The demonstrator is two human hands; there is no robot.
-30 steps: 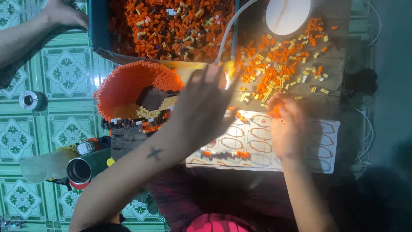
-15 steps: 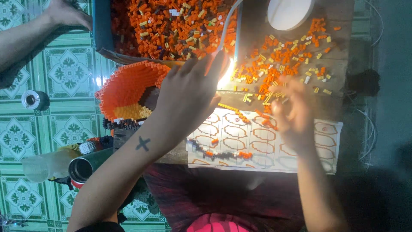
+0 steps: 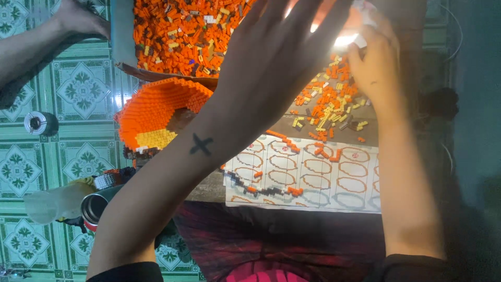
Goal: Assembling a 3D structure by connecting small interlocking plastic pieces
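Reaching hands [image 3: 282, 57] — perhaps over bricks [image 3: 329, 104]

The floor [image 3: 78, 94] has shiny green tiles with leaf and flower shapes, a low brown table [image 3: 334, 133] stands on it, a bright white light [image 3: 344, 39] glows at the top, and the right side is dark.

Home hobby corner, seemingly: green patterned tile floor [image 3: 31, 167] showing beside low table [image 3: 334, 133]; tray [image 3: 121, 36] brimming with orange bricks [image 3: 177, 31]; half-built brick model [image 3: 156, 112]; printed sheet [image 3: 313, 175] lying on table.
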